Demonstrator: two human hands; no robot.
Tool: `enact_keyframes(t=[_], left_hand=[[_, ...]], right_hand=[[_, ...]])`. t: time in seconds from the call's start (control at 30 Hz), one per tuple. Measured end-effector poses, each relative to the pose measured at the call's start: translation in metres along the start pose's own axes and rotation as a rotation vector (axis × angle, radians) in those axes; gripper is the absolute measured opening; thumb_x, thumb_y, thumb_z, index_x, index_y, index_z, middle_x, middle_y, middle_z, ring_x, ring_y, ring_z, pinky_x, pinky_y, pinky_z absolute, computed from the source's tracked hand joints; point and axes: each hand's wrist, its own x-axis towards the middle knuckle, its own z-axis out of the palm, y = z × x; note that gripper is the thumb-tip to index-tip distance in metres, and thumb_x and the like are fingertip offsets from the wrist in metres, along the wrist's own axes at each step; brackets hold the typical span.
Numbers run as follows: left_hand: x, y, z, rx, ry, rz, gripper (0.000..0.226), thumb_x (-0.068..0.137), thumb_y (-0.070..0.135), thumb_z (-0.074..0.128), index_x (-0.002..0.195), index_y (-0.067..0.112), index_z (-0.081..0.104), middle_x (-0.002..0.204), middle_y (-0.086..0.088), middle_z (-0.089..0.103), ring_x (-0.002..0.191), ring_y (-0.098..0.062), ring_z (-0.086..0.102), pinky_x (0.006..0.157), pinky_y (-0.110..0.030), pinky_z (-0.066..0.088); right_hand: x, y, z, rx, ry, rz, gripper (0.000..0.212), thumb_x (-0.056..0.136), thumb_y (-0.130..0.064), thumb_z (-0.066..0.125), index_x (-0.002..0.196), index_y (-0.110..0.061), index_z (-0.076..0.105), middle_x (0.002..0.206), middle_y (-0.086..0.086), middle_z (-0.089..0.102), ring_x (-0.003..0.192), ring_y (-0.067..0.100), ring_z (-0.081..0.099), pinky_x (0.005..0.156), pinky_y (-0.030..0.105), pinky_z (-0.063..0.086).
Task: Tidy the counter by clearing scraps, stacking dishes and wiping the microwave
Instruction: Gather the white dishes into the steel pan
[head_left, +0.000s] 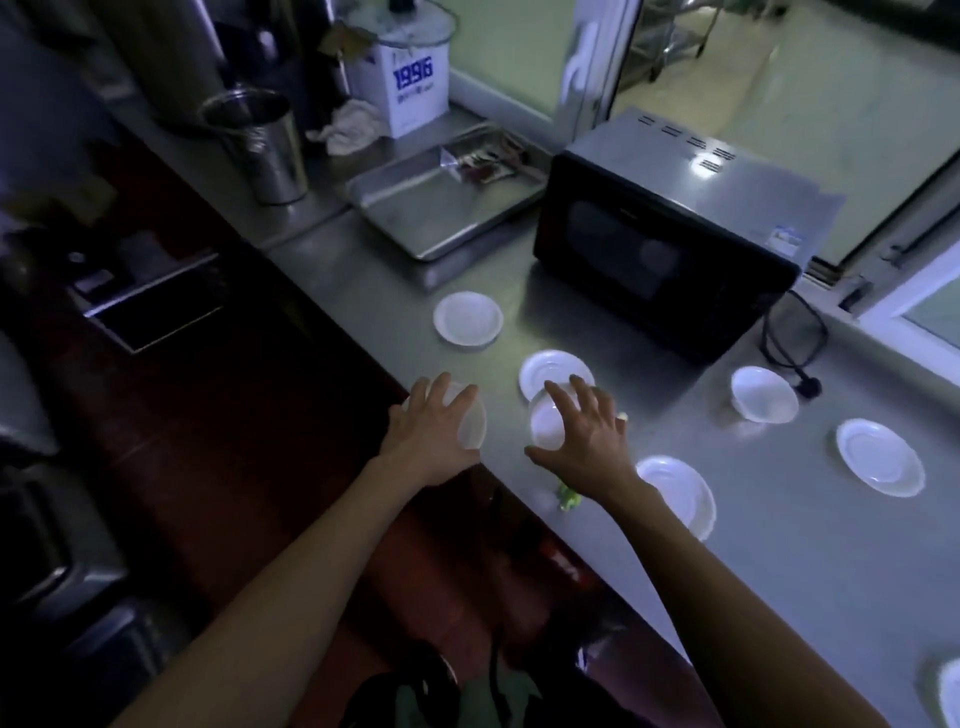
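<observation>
The dishes look like small white glazed ware — stiff, smooth and probably slippery, light one at a time but likely to chip if knocked together, so each is best taken by its rim from above and set down gently on the next. The left hand (434, 431) curls over a small white bowl (470, 426) at the near edge of the steel table (779, 545), fingers wrapped round its rim, holding it. The right hand (582, 426) is spread over a second bowl (545, 423) just beside the first, fingertips at its rim; whether it truly grips yet I cannot tell. Counting what shows: three bowls, the third (763, 393) standing alone to the right near the black power plug (808, 387); four saucers lie flat — one (468, 318) toward the tray, one (553, 371) touching the right hand's bowl, one (678, 493) by the right wrist, one (880, 464) further right — and a dish partly cut off at the lower right corner (949, 691). One green scrap (569, 500) lies near the table edge, soft and easily pinched up. One microwave (670, 234) stands behind, with one metal tray (441, 208) and one crumpled cloth (348, 127) beyond.
</observation>
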Motion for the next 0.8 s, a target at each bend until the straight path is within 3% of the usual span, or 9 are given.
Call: enact_keyframes(t=[0.4, 0.8], left_hand=[[-0.038, -0.145, -0.038, -0.072, 0.105, -0.274, 0.095, 0.079, 0.059, 0.065, 0.154, 0.039, 0.011, 0.163, 0.0, 0.0, 0.15, -0.029, -0.002, 0.112, -0.06, 0.024], [0.048, -0.262, -0.073, -0.07, 0.043, -0.414, 0.097, 0.076, 0.062, 0.066, 0.152, 0.042, 0.011, 0.163, 0.004, 0.0, 0.15, -0.026, -0.002, 0.113, -0.061, 0.025]], right_hand=[[0.091, -0.162, 0.027, -0.009, -0.078, -0.323, 0.095, 0.074, -0.06, 0.072, 0.152, -0.034, 0.025, 0.162, 0.003, 0.017, 0.146, 0.032, 0.018, 0.103, 0.055, 0.038], [0.236, -0.246, 0.082, 0.062, -0.181, -0.4, 0.097, 0.071, -0.062, 0.073, 0.15, -0.035, 0.024, 0.16, 0.003, 0.02, 0.143, 0.032, 0.022, 0.102, 0.056, 0.039]])
